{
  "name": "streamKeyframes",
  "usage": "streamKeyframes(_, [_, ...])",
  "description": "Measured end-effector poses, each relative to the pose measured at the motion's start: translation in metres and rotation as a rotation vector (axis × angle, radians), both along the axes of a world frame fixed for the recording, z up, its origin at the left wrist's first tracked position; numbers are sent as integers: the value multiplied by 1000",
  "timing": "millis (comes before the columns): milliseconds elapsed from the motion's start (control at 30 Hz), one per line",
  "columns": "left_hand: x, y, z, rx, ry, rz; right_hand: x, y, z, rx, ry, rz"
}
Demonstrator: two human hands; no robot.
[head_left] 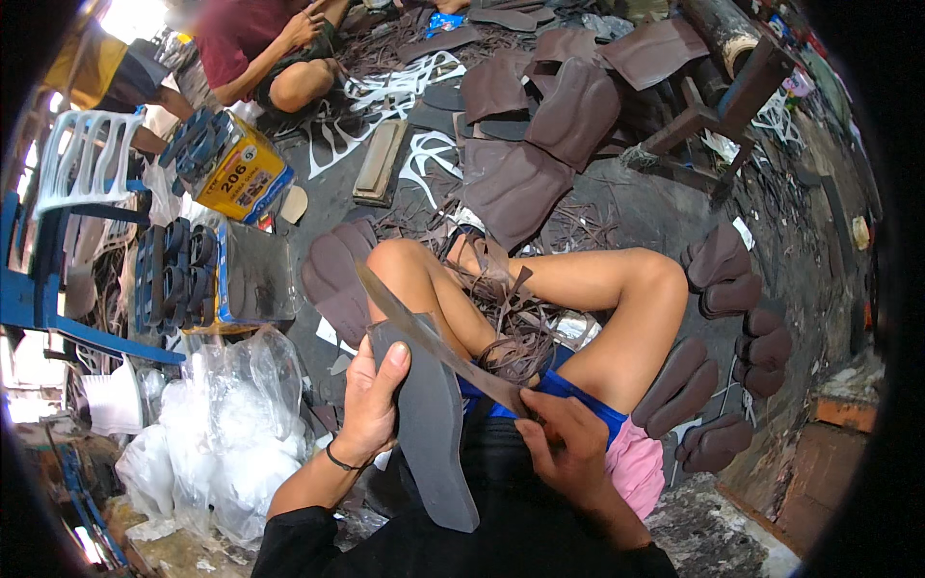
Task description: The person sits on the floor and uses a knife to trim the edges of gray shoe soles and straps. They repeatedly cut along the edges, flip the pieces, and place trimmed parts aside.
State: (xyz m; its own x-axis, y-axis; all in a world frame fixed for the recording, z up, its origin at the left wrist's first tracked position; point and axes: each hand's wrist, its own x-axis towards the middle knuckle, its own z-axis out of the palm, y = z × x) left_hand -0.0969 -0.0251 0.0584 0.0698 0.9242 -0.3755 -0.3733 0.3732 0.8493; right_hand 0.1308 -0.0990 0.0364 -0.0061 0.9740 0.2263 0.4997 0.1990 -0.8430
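Observation:
My left hand (371, 400) grips a grey sandal sole (432, 433) by its edge, thumb on its flat face. The sole hangs lengthwise over my lap, its upper end narrower. In my right hand (567, 438), the fingers are wrapped round the handle end of a long knife (453, 354). Its blade slants up and left across the upper part of the sole; whether it touches the sole, I cannot tell. Curled brown trimmings (515, 356) lie between my bent legs. A brown moulded sole piece (335, 275) lies beyond my left hand.
Paired brown soles (677, 385) line the floor at right. Brown sheets (515, 188) are heaped ahead, near a wooden stand (703, 125). At left are a clear plastic bag (226, 414), a yellow-and-blue box (252, 173) and a blue frame (106, 337). Another person (260, 58) sits at the far left.

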Motion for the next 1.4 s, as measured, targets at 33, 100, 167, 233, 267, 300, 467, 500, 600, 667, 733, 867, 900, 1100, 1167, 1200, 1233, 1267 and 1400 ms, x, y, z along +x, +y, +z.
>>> streamKeyframes(33, [0,0,1,15,1,-20,2,6,6,-23,-11,8])
streamKeyframes(100, [2,0,5,42,2,-72,7,17,23,-66,-31,20])
streamKeyframes(167, [4,0,10,65,-3,-136,14,26,41,-158,17,55])
streamKeyframes(233, [5,0,12,147,116,-190,20,44,45,-179,-59,136])
streamKeyframes(267, [8,1,15,194,166,-224,24,51,47,-219,-5,124])
streamKeyframes(300, [11,2,19,203,189,-218,27,56,46,-258,50,114])
streamKeyframes(467, [21,66,23,179,-354,464,48,46,20,-178,509,-363])
streamKeyframes(500, [27,63,3,164,-315,358,56,37,17,-189,504,-419])
streamKeyframes(600, [87,43,-14,14,-376,186,60,10,-4,-233,585,-488])
streamKeyframes(667, [97,40,-29,-173,-608,161,53,-1,-10,-142,524,-496])
streamKeyframes(733, [119,38,-32,-177,-632,164,60,-24,-24,-44,113,-514])
streamKeyframes(867, [128,39,-33,-181,-732,160,46,-41,-11,-42,-79,-435])
streamKeyframes(900, [128,39,-34,-178,-761,158,45,-44,-13,-101,-72,-423])
streamKeyframes(1100, [124,30,-43,-156,-831,130,41,-53,-18,-109,-68,-379])
streamKeyframes(1167, [119,26,-51,-159,-814,130,42,-47,-17,-101,-85,-369])
streamKeyframes(1200, [119,19,-52,-188,-798,137,40,-43,-16,-102,-85,-370])
streamKeyframes(1233, [118,11,-52,-217,-782,144,39,-38,-15,-103,-84,-372])
streamKeyframes(1267, [117,5,-52,-246,-763,156,37,-29,-9,-144,-51,-346])
streamKeyframes(1400, [96,-6,-68,-203,-768,105,36,-26,-10,-396,313,-270])
